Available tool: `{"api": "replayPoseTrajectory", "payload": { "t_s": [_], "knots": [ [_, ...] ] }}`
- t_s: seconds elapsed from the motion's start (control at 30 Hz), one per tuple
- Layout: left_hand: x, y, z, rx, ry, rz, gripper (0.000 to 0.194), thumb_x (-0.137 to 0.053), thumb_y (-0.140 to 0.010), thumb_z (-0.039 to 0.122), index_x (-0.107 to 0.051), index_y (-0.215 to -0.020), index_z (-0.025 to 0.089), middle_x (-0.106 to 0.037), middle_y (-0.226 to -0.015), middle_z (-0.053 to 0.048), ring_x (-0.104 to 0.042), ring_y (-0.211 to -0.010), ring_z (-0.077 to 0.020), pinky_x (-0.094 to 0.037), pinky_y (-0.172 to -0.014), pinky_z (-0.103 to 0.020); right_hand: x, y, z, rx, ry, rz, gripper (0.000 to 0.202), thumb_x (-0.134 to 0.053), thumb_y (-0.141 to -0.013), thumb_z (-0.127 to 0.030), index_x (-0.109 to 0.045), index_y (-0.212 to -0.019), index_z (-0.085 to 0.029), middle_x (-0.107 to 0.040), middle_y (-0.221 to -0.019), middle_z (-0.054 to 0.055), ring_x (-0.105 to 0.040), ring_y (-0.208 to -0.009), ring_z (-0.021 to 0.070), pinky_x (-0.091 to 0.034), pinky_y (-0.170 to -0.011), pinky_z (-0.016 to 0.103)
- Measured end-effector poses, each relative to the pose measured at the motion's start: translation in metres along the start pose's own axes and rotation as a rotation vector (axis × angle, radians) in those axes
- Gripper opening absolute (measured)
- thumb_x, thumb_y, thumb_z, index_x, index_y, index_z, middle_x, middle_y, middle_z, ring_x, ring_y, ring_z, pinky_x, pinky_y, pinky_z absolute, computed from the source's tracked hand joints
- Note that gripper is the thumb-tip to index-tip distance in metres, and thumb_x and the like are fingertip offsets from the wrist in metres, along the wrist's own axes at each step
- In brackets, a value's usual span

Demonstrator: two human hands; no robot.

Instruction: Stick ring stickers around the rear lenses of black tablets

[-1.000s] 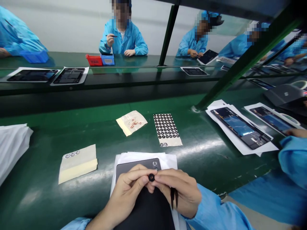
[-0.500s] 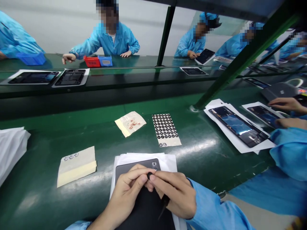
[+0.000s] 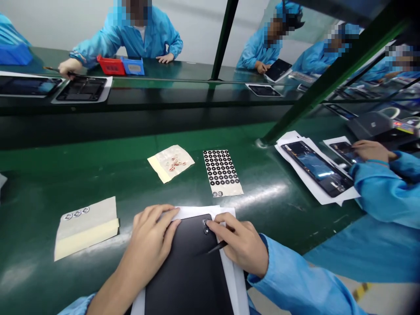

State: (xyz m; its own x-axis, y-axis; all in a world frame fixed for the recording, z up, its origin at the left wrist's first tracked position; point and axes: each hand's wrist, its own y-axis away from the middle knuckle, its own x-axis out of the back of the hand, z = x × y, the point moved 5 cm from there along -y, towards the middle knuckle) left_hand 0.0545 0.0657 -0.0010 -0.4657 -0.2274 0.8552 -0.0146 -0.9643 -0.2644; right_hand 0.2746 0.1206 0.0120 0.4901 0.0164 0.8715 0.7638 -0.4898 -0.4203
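A black tablet-like device lies back side up on white paper sheets. My left hand rests over its upper left edge, fingers stretched out, holding nothing. At the upper right corner, my right hand presses a fingertip by the round camera opening. Dark tweezers are tucked in that hand, their tip pointing left over the device. Any small piece under the fingertip is hidden. Beyond the device lies a sheet of black ring stickers.
A liner with three ring stickers lies left, and another with small reddish bits farther back. Opened tablets rest on paper at right beside a co-worker's hand. A green post slants across. Co-workers sit opposite.
The small black round piece held between both hands is out of sight. My left hand has moved left onto the device's edge; my right fingertips have come down at the camera corner.
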Motion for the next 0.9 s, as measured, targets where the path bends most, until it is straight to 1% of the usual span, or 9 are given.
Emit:
{"api": "replayPoseTrajectory", "payload": {
  "t_s": [0.1,0.2,0.27,0.4,0.53,0.63,0.77,0.83,0.9],
  "knots": [
    [0.0,-0.009,-0.005,0.004,0.02,-0.077,0.027,-0.05,-0.105,0.034,-0.068,-0.122,0.024,-0.069,-0.122,-0.007,-0.059,-0.114,-0.0279,-0.038,-0.093,-0.044,-0.002,0.0,-0.005,0.02,0.015,-0.007,0.057,-0.041,-0.078,0.005,-0.062,-0.128,-0.01,-0.067,-0.103,0.01,-0.061,-0.06,0.0129,-0.048,-0.047,0.026],
    [0.0,-0.017,-0.007,0.006,0.035,-0.125,0.027,-0.05,-0.104,0.035,-0.068,-0.123,0.027,-0.069,-0.12,-0.006,-0.059,-0.114,-0.0278,-0.036,-0.094,-0.045,-0.002,0.0,-0.007,0.022,0.021,-0.001,0.056,-0.041,-0.078,0.005,-0.062,-0.128,-0.008,-0.066,-0.103,0.011,-0.058,-0.059,0.0129,-0.047,-0.046,0.027],
    [-0.001,-0.021,-0.007,0.012,0.054,-0.14,0.027,-0.05,-0.104,0.035,-0.069,-0.122,0.029,-0.069,-0.115,-0.005,-0.059,-0.11,-0.0272,-0.036,-0.091,-0.044,-0.001,-0.001,-0.008,0.021,0.026,0.0,0.055,-0.042,-0.078,0.005,-0.062,-0.127,-0.007,-0.067,-0.103,0.011,-0.057,-0.059,0.0128,-0.047,-0.046,0.027],
    [0.001,-0.026,-0.006,0.016,0.079,-0.104,0.022,-0.054,-0.102,0.035,-0.072,-0.115,0.031,-0.069,-0.107,-0.002,-0.061,-0.102,-0.0256,-0.035,-0.086,-0.041,-0.001,-0.004,-0.007,0.017,0.038,-0.018,0.056,-0.042,-0.075,0.004,-0.064,-0.125,-0.009,-0.067,-0.104,0.01,-0.056,-0.058,0.0129,-0.045,-0.046,0.027],
    [0.005,-0.027,-0.003,-0.02,0.082,-0.044,0.019,-0.056,-0.101,0.034,-0.073,-0.11,0.029,-0.07,-0.1,-0.001,-0.062,-0.095,-0.0228,-0.036,-0.085,-0.04,0.0,-0.004,0.001,-0.011,-0.006,-0.046,0.058,-0.044,-0.073,0.001,-0.065,-0.124,-0.015,-0.065,-0.107,0.008,-0.055,-0.06,0.0119,-0.042,-0.047,0.026],
    [0.004,-0.027,-0.001,-0.026,0.128,-0.082,0.02,-0.054,-0.103,0.034,-0.072,-0.105,0.026,-0.069,-0.094,0.0,-0.063,-0.088,-0.0199,-0.04,-0.082,-0.036,-0.001,-0.005,0.007,-0.02,-0.031,-0.067,0.058,-0.045,-0.073,-0.001,-0.066,-0.124,-0.02,-0.064,-0.109,0.006,-0.054,-0.06,0.0112,-0.039,-0.048,0.026],
    [-0.001,-0.027,0.001,-0.036,0.168,-0.124,0.022,-0.05,-0.105,0.033,-0.068,-0.097,0.023,-0.068,-0.092,-0.001,-0.062,-0.087,-0.0196,-0.044,-0.08,-0.033,-0.001,-0.007,0.011,0.018,-0.013,-0.109,0.057,-0.047,-0.074,-0.002,-0.067,-0.124,-0.021,-0.063,-0.11,0.006,-0.051,-0.06,0.0111,-0.036,-0.048,0.026],
    [-0.002,-0.026,0.003,-0.062,0.156,-0.11,0.02,-0.049,-0.105,0.031,-0.065,-0.096,0.022,-0.068,-0.092,-0.002,-0.062,-0.087,-0.0203,-0.045,-0.081,-0.034,-0.001,-0.009,0.014,0.035,-0.02,-0.139,0.055,-0.05,-0.076,-0.003,-0.07,-0.123,-0.022,-0.063,-0.11,0.007,-0.051,-0.06,0.0112,-0.034,-0.049,0.026],
    [0.0,-0.024,0.004,-0.074,0.148,-0.081,0.019,-0.048,-0.105,0.03,-0.063,-0.096,0.022,-0.068,-0.09,-0.002,-0.062,-0.085,-0.0202,-0.046,-0.08,-0.033,0.002,-0.012,0.02,-0.005,-0.135,-0.127,0.047,-0.052,-0.082,-0.006,-0.073,-0.119,-0.025,-0.063,-0.111,0.006,-0.051,-0.061,0.0104,-0.037,-0.052,0.025]
  ]
}}
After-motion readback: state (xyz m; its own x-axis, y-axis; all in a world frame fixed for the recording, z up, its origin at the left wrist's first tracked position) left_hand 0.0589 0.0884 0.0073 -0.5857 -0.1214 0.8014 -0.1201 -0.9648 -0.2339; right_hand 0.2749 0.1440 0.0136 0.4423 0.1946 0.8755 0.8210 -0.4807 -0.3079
